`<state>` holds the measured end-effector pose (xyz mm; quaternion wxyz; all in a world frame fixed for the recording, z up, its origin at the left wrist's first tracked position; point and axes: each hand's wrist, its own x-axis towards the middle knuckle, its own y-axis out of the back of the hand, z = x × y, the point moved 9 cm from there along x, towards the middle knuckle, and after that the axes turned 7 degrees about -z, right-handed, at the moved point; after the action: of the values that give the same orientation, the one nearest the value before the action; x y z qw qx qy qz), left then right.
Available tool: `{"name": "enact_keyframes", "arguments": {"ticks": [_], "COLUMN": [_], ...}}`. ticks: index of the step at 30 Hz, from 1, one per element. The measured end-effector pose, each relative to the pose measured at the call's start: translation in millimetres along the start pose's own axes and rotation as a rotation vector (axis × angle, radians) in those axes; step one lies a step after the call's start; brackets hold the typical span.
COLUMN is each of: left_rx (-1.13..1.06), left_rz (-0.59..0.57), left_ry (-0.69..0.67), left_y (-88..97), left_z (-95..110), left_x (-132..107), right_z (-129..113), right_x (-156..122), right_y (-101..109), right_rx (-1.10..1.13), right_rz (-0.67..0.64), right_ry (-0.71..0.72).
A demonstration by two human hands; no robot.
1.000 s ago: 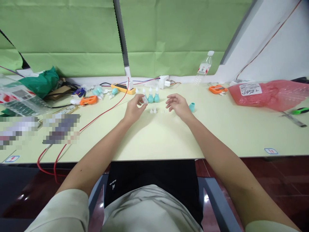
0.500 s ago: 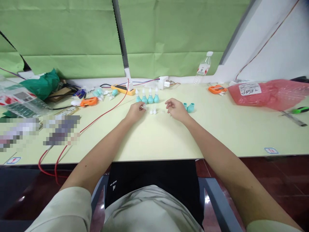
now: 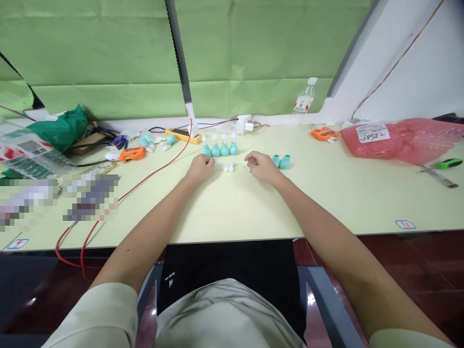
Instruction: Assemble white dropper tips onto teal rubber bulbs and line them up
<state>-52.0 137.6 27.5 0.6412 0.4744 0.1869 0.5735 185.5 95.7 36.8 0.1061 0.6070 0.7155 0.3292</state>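
Fingers pressed together, my left hand (image 3: 201,168) rests on the table just in front of a row of several turquoise squeeze bulbs (image 3: 224,149) with white pointed tips. Whatever its fingertips hold is too small and hidden to name. To its right stand two small white pieces with rounded bases (image 3: 228,168). My right hand (image 3: 260,165) is loosely curled, with a gap between thumb and fingers and nothing visible in it. Tiny clear bits (image 3: 243,168) lie by its fingertips. Two turquoise bulbs without tips (image 3: 284,162) sit just beyond its right side.
A yellow multimeter (image 3: 183,135) and a white adapter (image 3: 243,124) are at the back. Orange tools (image 3: 324,134) lie on both sides. A clear bottle (image 3: 304,102) stands behind, a red plastic bag (image 3: 402,140) at right. A red cable (image 3: 152,173) crosses the left side.
My left hand has moved slightly down and left, and the pale bit at its fingertips shows less. My right hand has dropped a little. The whole view has shifted slightly.
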Motion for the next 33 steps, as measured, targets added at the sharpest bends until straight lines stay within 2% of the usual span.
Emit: {"name": "enact_keyframes", "arguments": {"ticks": [8,12,19,22,27,33], "left_rx": [-0.093,-0.206,-0.121,-0.059,-0.059,-0.114], "left_rz": [0.01,-0.003,-0.084,-0.107,-0.07,0.041], "left_ry": [0.034,-0.028,-0.187,-0.192,-0.105,-0.076], "left_y": [3.3,1.5,-7.0,-11.0,-10.7,9.1], "left_z": [-4,-4,9,10,2,9], "left_x": [0,-1,-3,-2,1,-5], "right_z": [-5,-5,0,-2,-1,0], "right_x": [-2,-2,-3,-4,-4,-3], "right_y": [2,6,5,3,1,1], "right_rx": [-0.041,-0.111,-0.19,-0.204,-0.22,-0.222], "right_rz": [-0.01,0.024,-0.003,-0.019,-0.039,-0.048], "right_ry": [-0.012,-0.024,-0.057,-0.052,-0.064,-0.057]}}
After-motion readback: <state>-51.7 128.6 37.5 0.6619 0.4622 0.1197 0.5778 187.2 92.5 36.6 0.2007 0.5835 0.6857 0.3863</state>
